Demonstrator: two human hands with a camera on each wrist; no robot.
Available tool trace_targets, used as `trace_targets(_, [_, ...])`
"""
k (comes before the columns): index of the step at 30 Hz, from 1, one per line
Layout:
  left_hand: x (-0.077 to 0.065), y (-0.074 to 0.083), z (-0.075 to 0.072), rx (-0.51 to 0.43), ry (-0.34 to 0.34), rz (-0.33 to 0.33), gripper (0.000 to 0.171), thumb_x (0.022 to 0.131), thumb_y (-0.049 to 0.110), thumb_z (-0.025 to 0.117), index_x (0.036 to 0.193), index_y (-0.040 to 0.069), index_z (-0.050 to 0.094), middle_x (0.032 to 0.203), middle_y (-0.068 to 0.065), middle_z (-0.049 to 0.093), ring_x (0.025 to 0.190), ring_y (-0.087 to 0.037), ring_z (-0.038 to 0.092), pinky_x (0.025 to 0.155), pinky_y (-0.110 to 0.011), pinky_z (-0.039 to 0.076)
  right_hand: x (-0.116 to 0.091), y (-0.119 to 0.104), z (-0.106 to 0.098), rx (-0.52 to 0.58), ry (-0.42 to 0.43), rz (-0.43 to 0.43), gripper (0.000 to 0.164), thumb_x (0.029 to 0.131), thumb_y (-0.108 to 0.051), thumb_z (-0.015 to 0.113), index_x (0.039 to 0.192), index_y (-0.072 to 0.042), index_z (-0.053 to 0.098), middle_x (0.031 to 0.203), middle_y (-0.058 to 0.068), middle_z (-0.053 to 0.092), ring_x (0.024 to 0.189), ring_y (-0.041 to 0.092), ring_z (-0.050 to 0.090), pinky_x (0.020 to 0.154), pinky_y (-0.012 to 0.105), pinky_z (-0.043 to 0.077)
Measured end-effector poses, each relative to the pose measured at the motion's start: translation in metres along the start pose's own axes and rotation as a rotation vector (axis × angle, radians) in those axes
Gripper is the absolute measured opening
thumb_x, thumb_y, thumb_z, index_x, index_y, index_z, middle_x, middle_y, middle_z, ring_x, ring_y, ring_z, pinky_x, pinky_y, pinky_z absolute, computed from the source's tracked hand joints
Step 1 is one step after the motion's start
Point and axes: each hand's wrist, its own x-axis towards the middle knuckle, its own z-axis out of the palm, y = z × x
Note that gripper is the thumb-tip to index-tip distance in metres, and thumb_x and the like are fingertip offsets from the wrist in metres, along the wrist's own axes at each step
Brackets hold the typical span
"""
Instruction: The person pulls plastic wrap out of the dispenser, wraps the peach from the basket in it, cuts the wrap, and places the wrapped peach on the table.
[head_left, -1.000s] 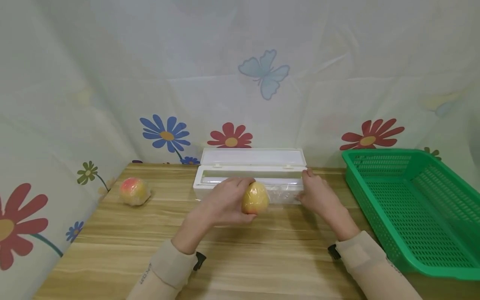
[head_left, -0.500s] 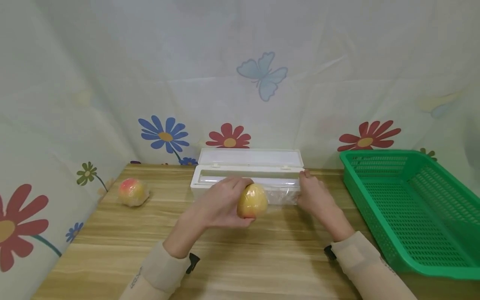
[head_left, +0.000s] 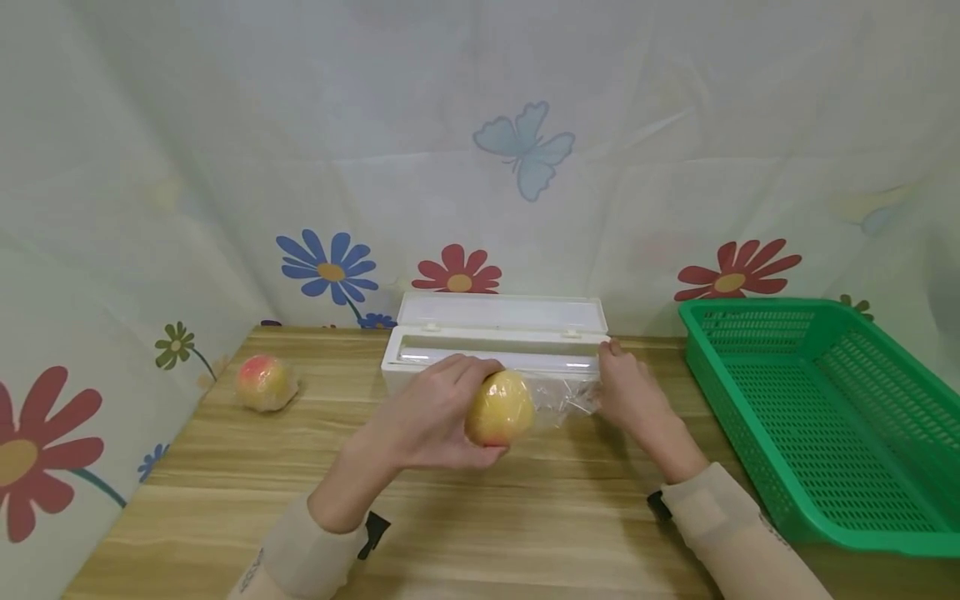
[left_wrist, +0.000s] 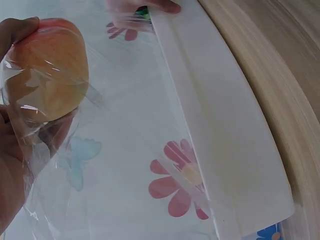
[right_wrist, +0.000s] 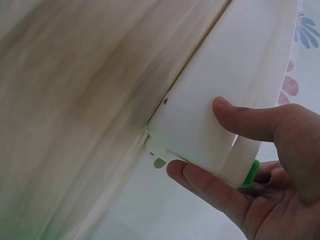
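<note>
My left hand (head_left: 438,417) holds a yellow-and-red peach (head_left: 501,408) in front of the white cling film box (head_left: 401,375). In the left wrist view, clear cling film (left_wrist: 122,115) covers the peach (left_wrist: 55,70) and stretches across to the box (left_wrist: 210,110). The box lid (head_left: 502,312) stands raised at the back, with a film roll (head_left: 543,362) lying inside. My right hand (head_left: 633,387) grips the box's right end; the right wrist view shows its thumb (right_wrist: 247,120) on the front face and fingers around the end. Part of the box front is hidden behind my left hand.
A second film-wrapped peach (head_left: 266,383) sits at the left of the wooden table (head_left: 525,525). To the right stands a green perforated basket (head_left: 795,517). Behind the table hangs a flower-printed cloth (head_left: 622,217).
My left hand has drawn the peach slightly toward me and to the left, and more cling film shows between peach and box. The right hand stays on the box end.
</note>
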Motion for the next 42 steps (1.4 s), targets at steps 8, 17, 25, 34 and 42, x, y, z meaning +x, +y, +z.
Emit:
trace_targets(8, [-0.006, 0.007, -0.008, -0.047, 0.037, 0.029, 0.077, 0.071, 0.046, 0.088, 0.125, 0.001, 0.057, 0.113, -0.008, 0.068, 0.102, -0.021, 0.065, 0.089, -0.032, 0.057, -0.001, -0.001, -0.001, 0.017, -0.025, 0.029, 0.055, 0.08, 0.002, 0.074, 0.125, 0.023, 0.05, 0.127, 0.041, 0.056, 0.083, 0.054, 0.065, 0.069, 0.06, 0.056])
trace_targets(17, [-0.015, 0.018, -0.011, -0.109, -0.009, 0.022, 0.078, 0.071, 0.045, 0.089, 0.127, 0.004, 0.055, 0.114, -0.005, 0.067, 0.098, -0.016, 0.065, 0.086, -0.028, 0.057, -0.008, 0.0, 0.0, 0.027, -0.038, 0.027, 0.064, 0.08, -0.011, 0.086, 0.124, 0.02, 0.051, 0.12, 0.038, 0.057, 0.081, 0.05, 0.067, 0.07, 0.058, 0.058])
trace_targets(25, [-0.022, 0.023, -0.013, -0.165, -0.04, 0.039, 0.077, 0.072, 0.045, 0.089, 0.128, 0.005, 0.053, 0.114, -0.004, 0.065, 0.097, -0.012, 0.063, 0.086, -0.022, 0.055, -0.008, -0.001, 0.001, 0.027, -0.037, 0.044, 0.068, 0.082, -0.012, 0.086, 0.128, 0.022, 0.048, 0.12, 0.038, 0.057, 0.083, 0.053, 0.066, 0.069, 0.06, 0.057])
trace_targets(34, [-0.027, 0.032, -0.02, -0.188, -0.07, 0.058, 0.08, 0.073, 0.046, 0.088, 0.131, 0.004, 0.053, 0.117, -0.004, 0.066, 0.102, -0.013, 0.063, 0.089, -0.023, 0.054, -0.007, -0.003, 0.0, 0.018, -0.024, 0.051, 0.066, 0.08, -0.008, 0.081, 0.129, 0.021, 0.048, 0.122, 0.037, 0.057, 0.081, 0.052, 0.066, 0.066, 0.058, 0.057])
trace_targets(42, [-0.031, 0.04, -0.021, -0.183, -0.038, 0.109, 0.08, 0.069, 0.045, 0.09, 0.128, 0.004, 0.055, 0.111, -0.002, 0.067, 0.095, -0.01, 0.065, 0.084, -0.022, 0.055, -0.006, -0.003, -0.002, 0.012, -0.047, 0.086, 0.068, 0.083, -0.012, 0.08, 0.132, 0.02, 0.047, 0.126, 0.037, 0.055, 0.086, 0.055, 0.065, 0.07, 0.06, 0.056])
